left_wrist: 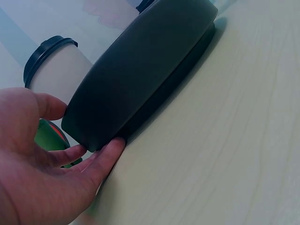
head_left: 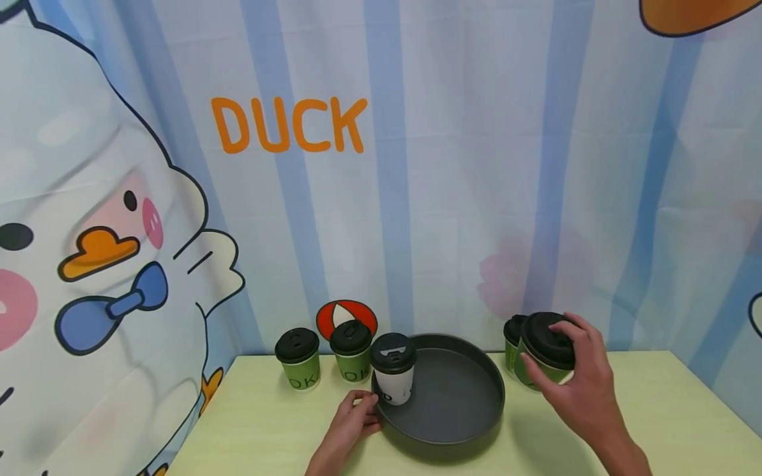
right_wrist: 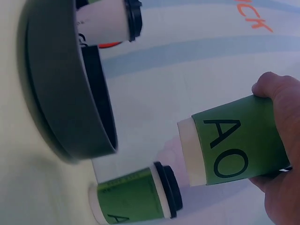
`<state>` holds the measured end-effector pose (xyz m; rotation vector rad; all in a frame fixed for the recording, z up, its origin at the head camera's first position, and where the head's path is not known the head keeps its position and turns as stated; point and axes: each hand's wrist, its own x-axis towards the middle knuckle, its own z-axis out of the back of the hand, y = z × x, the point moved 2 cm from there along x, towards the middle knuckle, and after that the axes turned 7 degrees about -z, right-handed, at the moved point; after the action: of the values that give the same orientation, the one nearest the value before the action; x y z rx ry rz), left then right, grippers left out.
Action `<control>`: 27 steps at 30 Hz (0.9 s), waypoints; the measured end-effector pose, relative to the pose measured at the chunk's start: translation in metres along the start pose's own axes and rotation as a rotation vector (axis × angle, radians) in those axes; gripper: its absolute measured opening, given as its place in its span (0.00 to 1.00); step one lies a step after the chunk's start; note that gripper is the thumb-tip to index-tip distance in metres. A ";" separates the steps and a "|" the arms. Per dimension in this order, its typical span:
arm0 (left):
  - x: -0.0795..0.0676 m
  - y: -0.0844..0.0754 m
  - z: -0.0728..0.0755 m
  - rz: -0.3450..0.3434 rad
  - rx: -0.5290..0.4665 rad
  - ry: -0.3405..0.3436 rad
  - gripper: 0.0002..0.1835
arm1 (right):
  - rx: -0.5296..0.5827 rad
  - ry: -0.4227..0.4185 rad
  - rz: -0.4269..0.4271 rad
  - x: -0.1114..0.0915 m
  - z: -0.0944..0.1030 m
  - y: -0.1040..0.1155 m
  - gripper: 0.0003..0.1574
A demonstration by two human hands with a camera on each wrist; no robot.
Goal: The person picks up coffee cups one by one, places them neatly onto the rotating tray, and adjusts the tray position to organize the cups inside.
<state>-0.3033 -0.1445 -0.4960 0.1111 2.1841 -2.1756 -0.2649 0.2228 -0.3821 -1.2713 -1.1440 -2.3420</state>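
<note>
My left hand (head_left: 351,423) pinches the left edge of a round dark grey pan (head_left: 452,396). In the left wrist view the thumb is at the rim and the fingers reach under the pan's side (left_wrist: 140,70). A white paper cup (head_left: 394,383) with a black lid stands inside the pan, at its left. To the right of the pan, my right hand (head_left: 586,390) grips a green paper coffee cup (right_wrist: 234,140) near its black lid (head_left: 544,340). This cup is held up off the table, its base tilted toward the pan in the right wrist view.
Another green lidded cup (right_wrist: 136,197) stands on the table behind the held one. Two more green cups, one at far left (head_left: 297,360) and one beside it (head_left: 352,354), stand left of the pan. A printed duck curtain (head_left: 458,198) hangs behind the pale table (head_left: 262,436).
</note>
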 end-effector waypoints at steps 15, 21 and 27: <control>-0.001 0.000 0.002 -0.011 -0.015 0.005 0.23 | 0.073 0.168 0.030 -0.036 -0.062 0.023 0.42; 0.000 0.001 0.002 -0.008 -0.012 0.001 0.24 | 0.101 0.238 0.016 -0.044 -0.081 0.034 0.41; 0.001 0.001 0.003 -0.003 -0.003 0.011 0.25 | 0.125 0.302 0.012 -0.054 -0.101 0.048 0.39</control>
<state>-0.3043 -0.1472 -0.4970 0.1210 2.1946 -2.1786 -0.2679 0.1091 -0.4311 -0.8454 -1.1554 -2.3117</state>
